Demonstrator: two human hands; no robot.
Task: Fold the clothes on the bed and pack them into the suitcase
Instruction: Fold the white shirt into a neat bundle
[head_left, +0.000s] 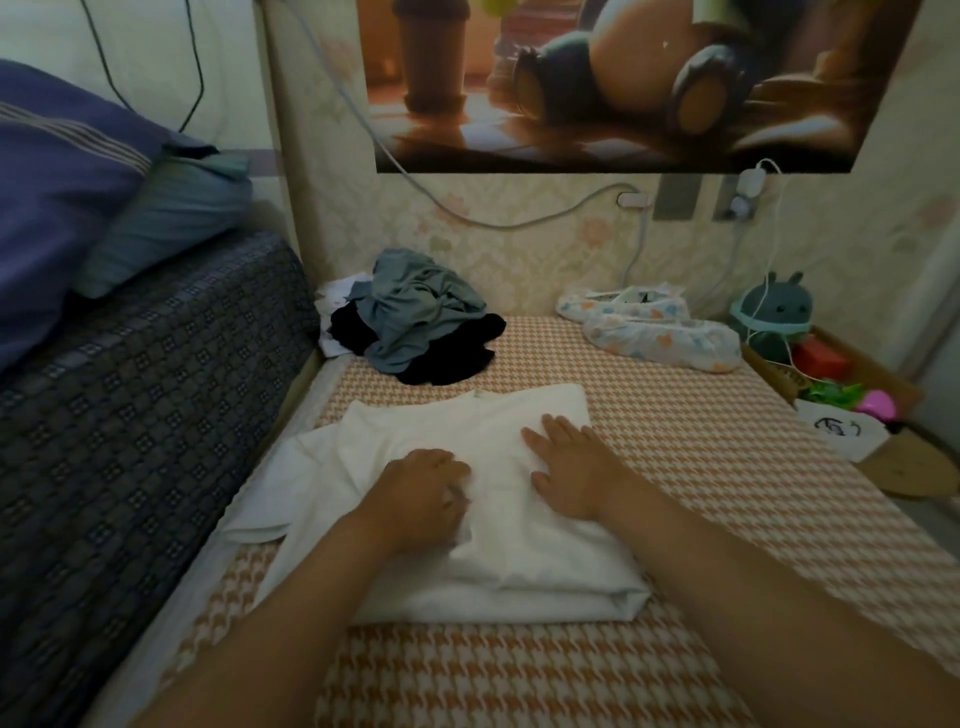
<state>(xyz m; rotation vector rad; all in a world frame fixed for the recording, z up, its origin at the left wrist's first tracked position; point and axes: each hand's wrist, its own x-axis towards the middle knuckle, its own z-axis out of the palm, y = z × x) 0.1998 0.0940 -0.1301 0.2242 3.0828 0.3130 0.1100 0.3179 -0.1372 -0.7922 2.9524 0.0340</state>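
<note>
I look down at the bed (701, 467), which has an orange and white checked cover. A white top (519, 561) lies in the middle of it, near me. It is partly folded: the near right part is thick and doubled over, and one sleeve (260, 519) sticks out flat to the left.

Both hands are on the white top. The left hand (423, 493) sits on the middle of it with its fingers curled in, holding a small bunch of the cloth. The right hand (569, 467) is just beside it, to the right. It lies flat with its fingers (545, 431) straight and spread a little, pressing the cloth down and holding nothing.

Farther away, by the wall, there is a pile of clothes (415, 322) that is not folded. A grey-blue piece (415, 306) is on top, a black piece (457, 358) is under it, and a bit of white cloth pokes out on the far left side. The pile is apart from the white top.

On the far right of the bed lie two soft white covers with coloured spots (660, 332). Past them, off the bed's right edge, sits a green plush toy (776, 312), and a cardboard box (883, 384) holds small bright things.

On the left is a tall dark checked cover (130, 415) with a blue pillow (52, 182) on top. A big poster (623, 78) hangs on the far wall, and a pale cable (519, 223) sags below it.
</note>
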